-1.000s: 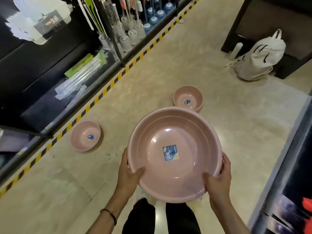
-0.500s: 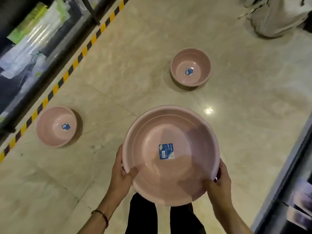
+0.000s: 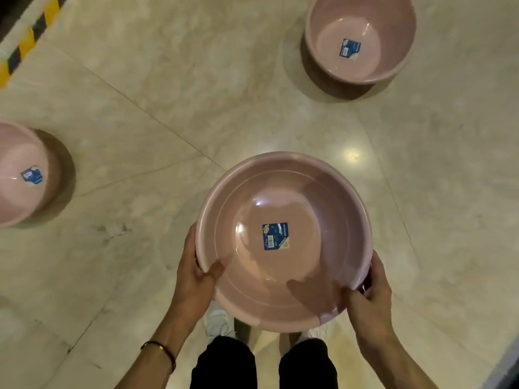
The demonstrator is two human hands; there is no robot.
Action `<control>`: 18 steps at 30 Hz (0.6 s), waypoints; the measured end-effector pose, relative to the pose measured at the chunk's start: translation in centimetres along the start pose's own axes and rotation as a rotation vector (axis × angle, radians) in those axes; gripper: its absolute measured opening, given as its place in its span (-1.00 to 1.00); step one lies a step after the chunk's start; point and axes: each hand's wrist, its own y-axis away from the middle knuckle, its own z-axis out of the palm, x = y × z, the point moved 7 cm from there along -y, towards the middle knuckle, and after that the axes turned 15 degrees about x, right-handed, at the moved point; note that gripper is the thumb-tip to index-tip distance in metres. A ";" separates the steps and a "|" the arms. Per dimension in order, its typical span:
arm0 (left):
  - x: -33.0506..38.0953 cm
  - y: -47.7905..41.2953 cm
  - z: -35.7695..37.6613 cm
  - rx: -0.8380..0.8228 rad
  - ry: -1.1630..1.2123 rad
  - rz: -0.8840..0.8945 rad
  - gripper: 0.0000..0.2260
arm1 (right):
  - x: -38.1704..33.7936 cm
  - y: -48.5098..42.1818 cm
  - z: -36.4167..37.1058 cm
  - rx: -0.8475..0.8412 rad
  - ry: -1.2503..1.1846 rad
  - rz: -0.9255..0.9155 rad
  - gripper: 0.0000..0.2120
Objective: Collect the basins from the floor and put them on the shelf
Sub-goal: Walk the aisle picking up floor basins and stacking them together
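Two black trouser legs (image 3: pixel 224 363) stand at the bottom edge of the view, with the toes of pale shoes (image 3: pixel 217 318) showing just ahead of them on the floor (image 3: pixel 168 108). A thin dark wristband (image 3: pixel 160 350) circles the left wrist.

Both hands carry the large basin (image 3: pixel 309 209), a round pink one held mouth up above the shoes and clear of the floor. The left hand (image 3: pixel 193 279) grips its near-left rim, thumb hooked over the edge onto the inner wall and fingers curled round the outside. The right hand (image 3: pixel 368 296) grips the near-right rim in the same way, thumb on top of the edge and fingers wrapped beneath it. A blue label (image 3: pixel 275 236) with a barcode is stuck to the middle of the basin's bottom, and part of the inner wall lies in shadow.

Further out, the left basin (image 3: pixel 16 178) sits on the floor at the left edge of the view, cut off by the frame, pink and mouth up, with a small blue sticker inside. It is well apart from the held one. The far basin (image 3: pixel 362 37) stands on the floor towards the upper right, also pink, upright and stickered, casting a dark shadow on its left side. The floor is pale, glossy, marbled tile with thin joints and one bright spot of reflected light. Yellow-and-black striped tape (image 3: pixel 25 43) runs across the top left corner.
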 end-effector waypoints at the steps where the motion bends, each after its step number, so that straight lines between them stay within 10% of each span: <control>1: -1.3 -0.7 0.3 0.004 -0.002 -0.005 -0.26 | 0.9 -0.8 0.7 -0.003 -0.004 -0.008 -0.24; 18: -14.1 -5.7 3.3 0.051 -0.062 -0.053 -0.29 | 11.6 -6.6 6.1 -0.037 0.005 -0.051 -0.17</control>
